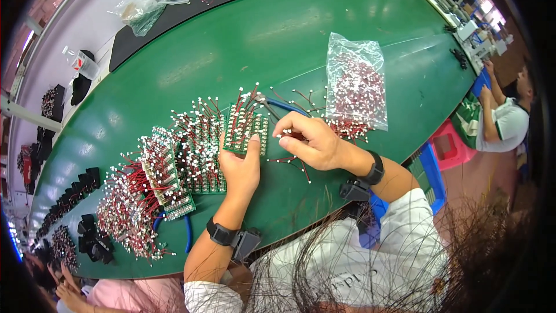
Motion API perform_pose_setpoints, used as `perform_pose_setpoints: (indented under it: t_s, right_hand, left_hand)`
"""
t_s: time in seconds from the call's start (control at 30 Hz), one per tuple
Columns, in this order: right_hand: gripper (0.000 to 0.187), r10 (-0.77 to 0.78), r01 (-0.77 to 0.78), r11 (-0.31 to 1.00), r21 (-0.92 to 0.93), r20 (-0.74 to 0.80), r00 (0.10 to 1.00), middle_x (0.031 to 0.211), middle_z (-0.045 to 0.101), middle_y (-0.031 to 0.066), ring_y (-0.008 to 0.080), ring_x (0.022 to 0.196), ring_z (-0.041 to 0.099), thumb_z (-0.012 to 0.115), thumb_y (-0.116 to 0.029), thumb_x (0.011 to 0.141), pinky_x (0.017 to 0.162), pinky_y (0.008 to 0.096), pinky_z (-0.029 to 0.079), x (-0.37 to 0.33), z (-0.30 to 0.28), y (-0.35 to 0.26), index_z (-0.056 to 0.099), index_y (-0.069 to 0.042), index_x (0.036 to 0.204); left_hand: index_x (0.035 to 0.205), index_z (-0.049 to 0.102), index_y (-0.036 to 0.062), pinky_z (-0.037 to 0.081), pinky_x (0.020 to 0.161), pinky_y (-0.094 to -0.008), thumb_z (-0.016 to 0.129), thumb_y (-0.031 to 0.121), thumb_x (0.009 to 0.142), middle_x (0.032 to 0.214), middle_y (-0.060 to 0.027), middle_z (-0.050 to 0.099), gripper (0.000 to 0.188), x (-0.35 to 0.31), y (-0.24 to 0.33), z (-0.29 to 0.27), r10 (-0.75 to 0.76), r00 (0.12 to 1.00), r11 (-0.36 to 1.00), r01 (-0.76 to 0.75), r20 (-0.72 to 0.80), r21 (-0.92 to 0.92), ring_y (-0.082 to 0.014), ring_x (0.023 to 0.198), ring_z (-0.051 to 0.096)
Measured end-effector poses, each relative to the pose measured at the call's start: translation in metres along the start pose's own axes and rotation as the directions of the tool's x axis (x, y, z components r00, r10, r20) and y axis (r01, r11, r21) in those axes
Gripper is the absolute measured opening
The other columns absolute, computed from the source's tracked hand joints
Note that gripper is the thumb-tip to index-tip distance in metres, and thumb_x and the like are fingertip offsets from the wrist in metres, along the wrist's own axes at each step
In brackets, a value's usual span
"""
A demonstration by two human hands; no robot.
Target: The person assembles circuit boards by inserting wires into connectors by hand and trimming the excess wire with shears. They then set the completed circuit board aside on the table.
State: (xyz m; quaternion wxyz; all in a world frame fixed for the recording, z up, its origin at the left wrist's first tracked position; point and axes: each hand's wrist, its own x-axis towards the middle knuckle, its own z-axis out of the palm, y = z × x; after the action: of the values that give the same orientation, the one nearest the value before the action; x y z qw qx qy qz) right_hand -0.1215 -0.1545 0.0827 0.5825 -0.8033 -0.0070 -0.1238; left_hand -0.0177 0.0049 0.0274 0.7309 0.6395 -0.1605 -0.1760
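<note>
green matting covers the long curved surface (324, 40), which runs away toward a co-worker (504, 119) seated at its far right end. the left hand (240, 165) holds a small green circuit board (246, 127) up off the surface, thumb on its right edge and fingers behind it, so that grip is closed on the board. the board is thick with short red wires tipped by white connectors, standing up from its face. the right hand (310, 139) sits just beside it, fingers curled and pinched around a loose red wire lead (294, 135), with more loose leads (292, 162) scattered beneath it. a clear bag of the same leads (354, 84) lies just beyond the right hand, and a row of finished boards (174, 168) bristling with wires lies to the left of the left hand, with black plastic parts (92, 237) near the surface's left end. the board looks light and stiff, but its wires seem easily bent or pulled loose, so it is best taken by its bare edges, as it is now, rather than across the wired face. the single lead looks thin, floppy and easy to drop; pinching it close to the connector end would likely give the most control.
</note>
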Motion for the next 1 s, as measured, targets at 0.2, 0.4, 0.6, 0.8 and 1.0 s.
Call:
perform_pose_setpoints:
  t_s: [0.2, 0.4, 0.6, 0.8, 1.0]
  right_hand:
    - [0.011, -0.020, 0.020, 1.000, -0.011, 0.039, 0.999, 0.071, 0.060, 0.0083, 0.0129, 0.059, 0.057, 0.057, -0.009, 0.093, 0.054, 0.0312, 0.044, 0.003, 0.004, 0.004, 0.055, 0.000, 0.100]
    - [0.010, -0.082, 0.085, 0.995, -0.048, 0.063, 0.995, 0.072, 0.061, 0.0114, 0.0202, 0.063, 0.061, 0.057, -0.009, 0.092, 0.058, 0.0334, 0.047, 0.004, 0.007, 0.008, 0.056, 0.000, 0.097]
    - [0.011, -0.080, 0.081, 0.997, -0.009, 0.040, 0.996, 0.075, 0.062, 0.0125, 0.0220, 0.064, 0.062, 0.056, -0.007, 0.091, 0.058, 0.0341, 0.047, 0.003, 0.010, 0.006, 0.057, 0.001, 0.099]
    - [0.009, -0.110, 0.110, 0.989, -0.095, 0.005, 0.994, 0.073, 0.061, 0.0128, 0.0213, 0.062, 0.061, 0.061, -0.007, 0.086, 0.056, 0.0336, 0.047, 0.002, 0.015, 0.002, 0.060, 0.002, 0.087]
    - [0.011, -0.151, 0.144, 0.977, -0.159, -0.038, 0.988, 0.071, 0.058, 0.0141, 0.0253, 0.060, 0.061, 0.064, -0.007, 0.083, 0.055, 0.0341, 0.048, 0.001, 0.020, 0.014, 0.059, 0.002, 0.084]
  left_hand:
    - [0.115, 0.052, 0.0001, 0.050, 0.080, -0.0264, 0.063, -0.001, 0.090, 0.102, -0.0051, 0.063, 0.027, -0.007, 0.005, 0.004, 0.013, 0.996, 0.999, -0.010, 0.088, -0.039, -0.0106, 0.091, 0.061]
    - [0.118, 0.051, -0.0005, 0.050, 0.081, -0.0263, 0.062, -0.002, 0.090, 0.104, -0.0059, 0.063, 0.030, -0.006, 0.005, 0.006, 0.039, 0.995, 0.998, -0.034, 0.089, -0.056, -0.0109, 0.092, 0.061]
    - [0.124, 0.049, -0.0020, 0.051, 0.083, -0.0266, 0.062, -0.001, 0.090, 0.106, -0.0071, 0.063, 0.036, -0.005, -0.001, 0.005, 0.050, 0.993, 0.997, -0.043, 0.109, -0.068, -0.0116, 0.094, 0.061]
    - [0.131, 0.044, -0.0063, 0.053, 0.082, -0.0287, 0.065, 0.002, 0.089, 0.108, -0.0122, 0.067, 0.048, -0.010, -0.005, 0.006, 0.122, 0.983, 0.989, -0.131, 0.135, 0.061, -0.0147, 0.094, 0.066]
    - [0.132, 0.044, -0.0056, 0.053, 0.083, -0.0310, 0.067, 0.005, 0.087, 0.106, -0.0141, 0.069, 0.052, -0.011, -0.007, 0.007, 0.239, 0.957, 0.940, -0.271, 0.166, 0.205, -0.0175, 0.093, 0.068]
